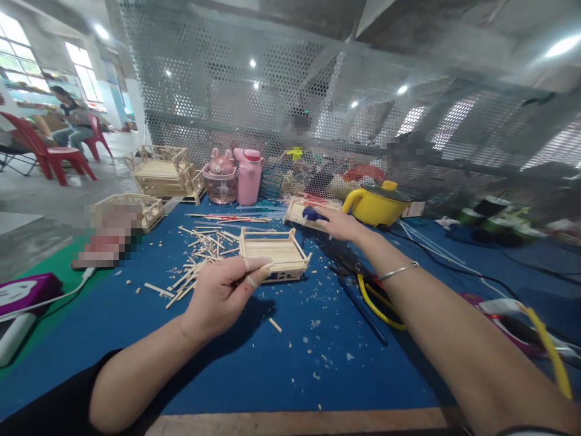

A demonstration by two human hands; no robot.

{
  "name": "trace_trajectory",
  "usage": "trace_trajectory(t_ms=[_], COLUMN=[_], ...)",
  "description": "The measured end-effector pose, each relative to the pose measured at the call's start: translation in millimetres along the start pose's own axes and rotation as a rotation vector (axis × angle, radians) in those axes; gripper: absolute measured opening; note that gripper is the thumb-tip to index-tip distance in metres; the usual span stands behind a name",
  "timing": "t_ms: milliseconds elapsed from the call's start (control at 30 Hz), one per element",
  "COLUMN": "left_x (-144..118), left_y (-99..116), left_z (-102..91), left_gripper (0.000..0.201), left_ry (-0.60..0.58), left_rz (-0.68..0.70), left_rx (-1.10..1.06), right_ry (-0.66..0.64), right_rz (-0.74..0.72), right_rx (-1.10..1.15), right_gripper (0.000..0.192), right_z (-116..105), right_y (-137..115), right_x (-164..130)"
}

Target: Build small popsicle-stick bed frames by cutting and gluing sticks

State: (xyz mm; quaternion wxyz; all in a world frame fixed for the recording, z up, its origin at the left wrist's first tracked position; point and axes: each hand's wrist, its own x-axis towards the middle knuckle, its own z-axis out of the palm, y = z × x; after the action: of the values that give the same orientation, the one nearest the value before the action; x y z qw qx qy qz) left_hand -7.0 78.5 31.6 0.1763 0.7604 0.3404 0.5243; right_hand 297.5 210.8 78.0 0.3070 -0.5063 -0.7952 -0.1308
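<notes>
My left hand [227, 287] is closed in a pinch, with pale tape around the fingers. Whatever lies between the fingertips is too small to make out. Just behind it a small wooden stick frame [275, 249], railed and with a slatted base, stands on the blue table. Farther back, my right hand [340, 224] reaches out with fingers closed around a dark blue object [312, 213], whose kind I cannot tell. It is over a second wooden stick piece [296, 212], partly hidden by that hand. Loose wooden sticks [206, 251] lie scattered left of the frame.
Pliers [358, 297] and a yellow cable lie beneath my right forearm. Behind stand a yellow pot [379, 204], a pink bottle [249, 175] and a perforated metal screen [236, 91]. More stick frames [161, 169] are at back left. A person sits far left.
</notes>
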Motion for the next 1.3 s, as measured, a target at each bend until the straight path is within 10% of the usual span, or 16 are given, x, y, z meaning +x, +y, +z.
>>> trace_trajectory(t_ms=[167, 367, 600, 833, 1300], left_x=[0.4, 3.8, 3.4, 17.4, 18.8], left_y=[3.3, 5.3, 3.4, -12.9, -25.6], left_z=[6.9, 10.3, 5.5, -18.7, -11.7], left_gripper=[0.030, 0.029, 0.031, 0.040, 0.030], left_ry=[-0.154, -0.277, -0.362, 0.242, 0.121], left_rz=[-0.351, -0.557, -0.471, -0.308, -0.251], left_rx=[-0.294, -0.517, -0.380, -0.128, -0.026], right_ry=[0.051, -0.309, -0.171, -0.152, -0.129], right_rz=[0.025, 0.047, 0.156, -0.205, -0.230], right_rx=[0.165, 0.705, 0.673, 0.076, -0.208], right_gripper=[0.029, 0.018, 0.017, 0.022, 0.030], right_z=[-33.9, -38.0, -17.1, 1.2, 20.9], right_y=[-86.6, -157.0, -151.5, -140.3, -147.2], right_x=[-25.4, -66.7, -77.2, -88.8, -99.6])
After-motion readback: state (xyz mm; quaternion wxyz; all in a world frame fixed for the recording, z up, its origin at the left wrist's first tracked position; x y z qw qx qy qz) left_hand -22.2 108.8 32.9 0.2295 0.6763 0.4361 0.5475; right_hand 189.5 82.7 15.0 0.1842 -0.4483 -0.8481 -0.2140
